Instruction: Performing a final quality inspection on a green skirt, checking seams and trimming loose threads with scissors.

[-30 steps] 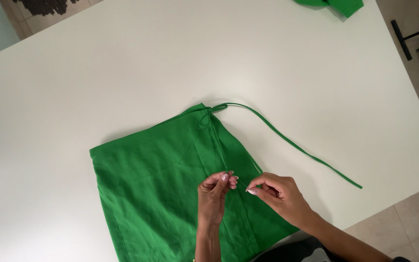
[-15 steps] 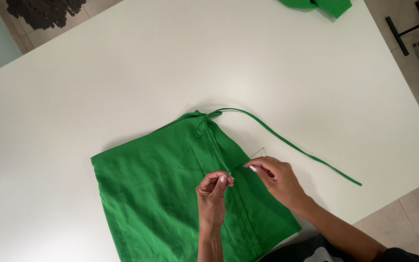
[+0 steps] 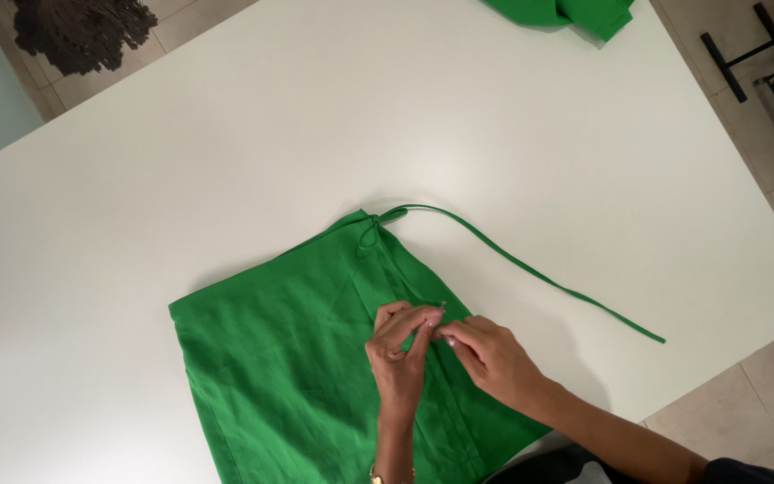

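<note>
Landmark = green garment (image 3: 315, 376), spread flat on white table (image 3: 226, 161), near edge closest to the person.

Nearest: L hand (image 3: 398, 351) and R hand (image 3: 490, 357) both over garment's right-centre, along the overlapping flap edge. Fingertips of the two meet at one spot on the cloth. L hand: fingers curled in, thumb + forefinger pinched together; looks like a pinch on a fold of fabric or sth very small, can't tell which. Gold bracelet (image 3: 391, 473) on that wrist. R hand: fingers bunched to a pinch too, tips touching L's; what it grips is too small to make out, maybe a pin or thread, can't say.

Further up garment: tie knot (image 3: 371, 226) at top corner, knotted. From it a long green strap (image 3: 530, 269) trails off to the right across bare table, lying loose, end well apart from garment.

Far: second green cloth piece (image 3: 566, 11) at table's far edge, well apart from garment, untouched. Dark rug (image 3: 82, 31) on floor beyond the far-left side.

Progress, judged: garment laid out and smoothed, mostly flat. Hands at fine work on flap edge, mid-step. Strap not gathered; no folding begun.
</note>
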